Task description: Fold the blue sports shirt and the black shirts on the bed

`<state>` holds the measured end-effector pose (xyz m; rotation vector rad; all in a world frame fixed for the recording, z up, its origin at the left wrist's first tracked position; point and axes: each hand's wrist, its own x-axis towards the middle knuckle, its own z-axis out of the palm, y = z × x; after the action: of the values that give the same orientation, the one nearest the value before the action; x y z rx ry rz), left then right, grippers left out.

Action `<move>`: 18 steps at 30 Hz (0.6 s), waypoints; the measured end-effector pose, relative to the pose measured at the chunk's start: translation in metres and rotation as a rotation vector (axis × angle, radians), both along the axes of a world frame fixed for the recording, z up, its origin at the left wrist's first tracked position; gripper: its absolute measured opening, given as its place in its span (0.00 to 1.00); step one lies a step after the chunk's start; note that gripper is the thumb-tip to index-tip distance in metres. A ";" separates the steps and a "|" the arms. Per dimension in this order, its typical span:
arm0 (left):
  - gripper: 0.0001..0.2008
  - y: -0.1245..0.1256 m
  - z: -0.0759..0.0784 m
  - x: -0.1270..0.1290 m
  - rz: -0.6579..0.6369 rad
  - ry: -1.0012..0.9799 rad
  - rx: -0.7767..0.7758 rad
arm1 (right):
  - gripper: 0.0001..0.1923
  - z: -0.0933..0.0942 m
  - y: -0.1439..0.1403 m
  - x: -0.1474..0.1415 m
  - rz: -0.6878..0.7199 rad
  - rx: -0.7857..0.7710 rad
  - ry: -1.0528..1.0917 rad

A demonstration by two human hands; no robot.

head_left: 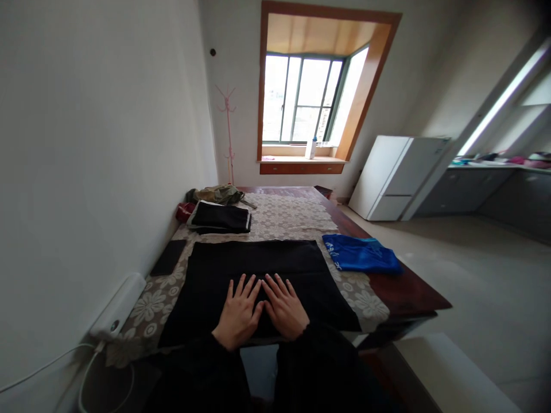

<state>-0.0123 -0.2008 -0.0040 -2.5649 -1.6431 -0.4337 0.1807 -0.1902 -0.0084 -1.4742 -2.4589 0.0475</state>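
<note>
Black cloth (256, 258) lies spread on the table (419, 292), directly under the left grip (241, 312) and right grip (284, 305). Both rest palm-down side by side, fingers fanned, with hold of nothing. Smoothing seems the step in hand; the next move likely calls for light, even pressure. Folded blue fabric (364, 254) sits beyond the right grip, to its right; a dark folded stack (221, 217) lies beyond the left.

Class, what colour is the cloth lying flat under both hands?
The cloth is black; it shows best in the head view.
</note>
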 end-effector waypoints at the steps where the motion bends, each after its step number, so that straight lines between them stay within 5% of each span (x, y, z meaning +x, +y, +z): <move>1: 0.28 0.000 -0.002 0.005 0.009 0.007 0.004 | 0.30 -0.003 -0.002 -0.006 -0.009 -0.007 -0.002; 6: 0.31 -0.004 -0.007 -0.008 0.022 0.032 0.012 | 0.31 -0.010 0.002 0.008 -0.105 -0.024 -0.030; 12: 0.32 -0.017 -0.009 -0.074 0.233 0.027 0.043 | 0.33 -0.023 0.007 0.093 -0.380 0.059 -0.070; 18: 0.32 -0.030 -0.012 -0.132 0.314 0.030 -0.012 | 0.33 -0.038 0.016 0.153 -0.445 0.032 -0.105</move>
<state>-0.1441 -0.2307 -0.0157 -2.2499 -1.9946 -0.3593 0.3338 -0.1739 -0.0466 -2.0161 -2.1343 -0.1598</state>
